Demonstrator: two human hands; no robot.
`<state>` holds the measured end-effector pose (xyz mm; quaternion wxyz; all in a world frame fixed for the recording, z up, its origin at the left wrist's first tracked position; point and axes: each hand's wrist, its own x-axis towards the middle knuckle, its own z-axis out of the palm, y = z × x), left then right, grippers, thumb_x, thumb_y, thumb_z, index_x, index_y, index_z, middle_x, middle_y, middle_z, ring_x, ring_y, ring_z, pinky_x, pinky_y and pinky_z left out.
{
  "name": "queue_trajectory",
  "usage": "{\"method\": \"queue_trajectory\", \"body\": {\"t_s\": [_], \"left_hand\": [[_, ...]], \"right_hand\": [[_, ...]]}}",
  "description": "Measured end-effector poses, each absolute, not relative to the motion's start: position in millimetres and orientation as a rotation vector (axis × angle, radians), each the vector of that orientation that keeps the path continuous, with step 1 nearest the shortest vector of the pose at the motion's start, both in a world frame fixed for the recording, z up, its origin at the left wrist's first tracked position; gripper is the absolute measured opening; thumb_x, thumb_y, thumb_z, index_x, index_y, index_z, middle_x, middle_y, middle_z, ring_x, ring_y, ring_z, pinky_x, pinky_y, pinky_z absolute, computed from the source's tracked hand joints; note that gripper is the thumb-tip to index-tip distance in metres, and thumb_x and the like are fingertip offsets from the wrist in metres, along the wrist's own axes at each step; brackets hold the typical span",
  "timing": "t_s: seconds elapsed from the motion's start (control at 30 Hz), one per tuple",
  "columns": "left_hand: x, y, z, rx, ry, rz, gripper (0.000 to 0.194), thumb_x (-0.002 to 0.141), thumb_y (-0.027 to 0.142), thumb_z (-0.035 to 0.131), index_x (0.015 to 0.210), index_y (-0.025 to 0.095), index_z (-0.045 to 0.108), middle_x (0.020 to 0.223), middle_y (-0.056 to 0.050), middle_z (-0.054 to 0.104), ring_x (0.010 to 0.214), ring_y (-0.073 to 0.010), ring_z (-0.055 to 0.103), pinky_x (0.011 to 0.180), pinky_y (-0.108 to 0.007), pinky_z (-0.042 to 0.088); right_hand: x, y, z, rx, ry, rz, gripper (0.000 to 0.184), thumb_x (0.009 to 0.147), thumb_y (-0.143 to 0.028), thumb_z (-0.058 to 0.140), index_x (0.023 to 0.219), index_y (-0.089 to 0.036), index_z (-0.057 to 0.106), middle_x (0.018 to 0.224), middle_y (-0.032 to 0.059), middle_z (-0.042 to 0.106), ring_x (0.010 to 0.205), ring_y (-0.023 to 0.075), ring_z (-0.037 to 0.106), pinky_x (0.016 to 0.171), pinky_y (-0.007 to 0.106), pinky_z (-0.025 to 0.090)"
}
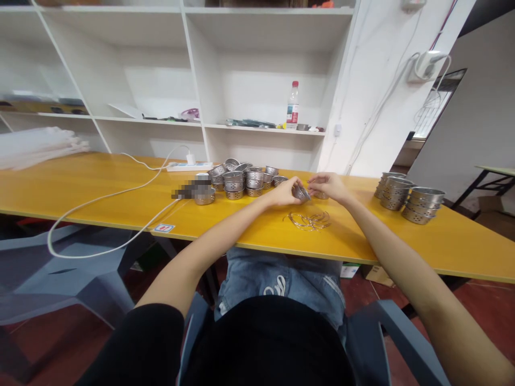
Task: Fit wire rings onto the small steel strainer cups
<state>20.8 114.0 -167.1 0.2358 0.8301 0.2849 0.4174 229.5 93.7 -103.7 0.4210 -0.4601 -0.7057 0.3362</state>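
Note:
My left hand [285, 193] is closed around a small perforated metal cup [301, 192], held tilted just above the yellow table [249, 225]. Close to the cup's right side is my right hand [328, 185], its fingertips pinched together. Whether a thin piece sits between those fingertips is too small to tell. Another perforated cup [321, 195] shows partly behind my right hand. A loose bunch of thin, curved copper-coloured wires [309, 221] lies on the table below my hands.
Several perforated cups [234, 182] are piled left of my hands, and more stand in stacks [422, 203] at the right. A white cable [100, 197] loops over the table's front edge from a power strip [190, 166]. A bottle [293, 107] stands on the shelf behind.

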Motion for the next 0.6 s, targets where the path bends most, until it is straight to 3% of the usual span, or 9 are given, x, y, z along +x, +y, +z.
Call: {"method": "queue_trajectory", "body": {"t_s": [0.2,0.6], "left_hand": [[20,110,-165,2.313,0.770,1.160,0.053,0.065,0.019,0.079,0.113,0.016,0.057,0.108,-0.008,0.069,0.090,-0.0200,0.065,0.086,-0.035,0.052],[23,114,-167,2.347,0.833,1.141,0.052,0.064,0.023,0.079,0.112,0.017,0.059,0.104,-0.005,0.068,0.093,-0.0213,0.063,0.085,-0.033,0.050]], "right_hand": [[228,101,-112,-1.133,-1.742,0.844,0.019,0.080,0.001,0.080,0.083,-0.014,0.068,0.070,0.0058,0.075,0.059,0.0182,0.074,0.059,0.022,0.064],[225,111,-128,-1.098,-1.706,0.782,0.025,0.079,0.003,0.079,0.077,-0.015,0.062,0.068,0.0035,0.073,0.062,0.0171,0.075,0.063,0.022,0.064]]}}
